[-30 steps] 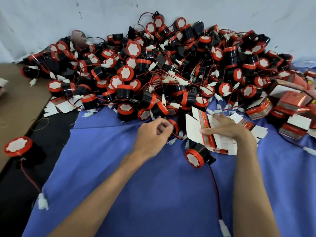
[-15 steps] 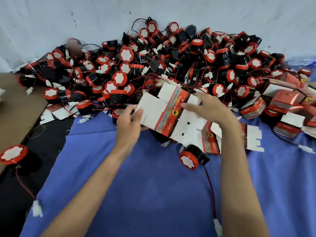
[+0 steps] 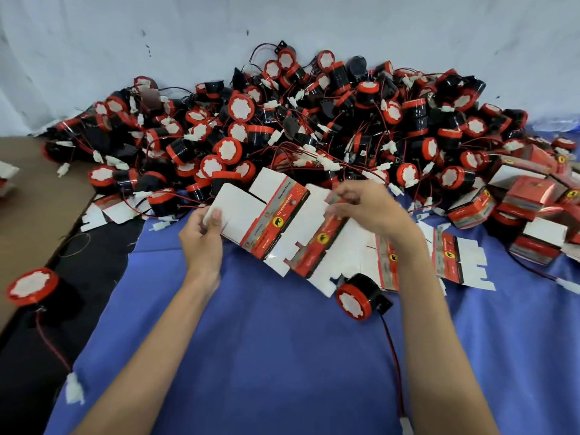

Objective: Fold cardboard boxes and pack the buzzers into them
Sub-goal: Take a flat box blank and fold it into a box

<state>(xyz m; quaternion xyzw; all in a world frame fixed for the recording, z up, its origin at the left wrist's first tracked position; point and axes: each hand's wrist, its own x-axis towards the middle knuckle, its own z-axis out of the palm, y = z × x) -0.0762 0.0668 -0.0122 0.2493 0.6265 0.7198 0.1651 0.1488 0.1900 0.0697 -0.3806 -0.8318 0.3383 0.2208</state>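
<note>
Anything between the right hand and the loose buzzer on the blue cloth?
Yes: the flat box blank both hands hold, plus flat blanks on the cloth, lie between the right hand and the loose buzzer, overlapping its upper edge.

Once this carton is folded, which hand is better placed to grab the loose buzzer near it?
Probably the right hand. The buzzer lies on the cloth beside the right forearm, below that hand. The left hand pinches the carton's far flap, farther away.

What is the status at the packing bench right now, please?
Left hand pinching flat carton by its white flap. Right hand on second blank, blurred. Nothing folded. Loose buzzer beside blanks, wire trailing; pile crowds behind.
</note>
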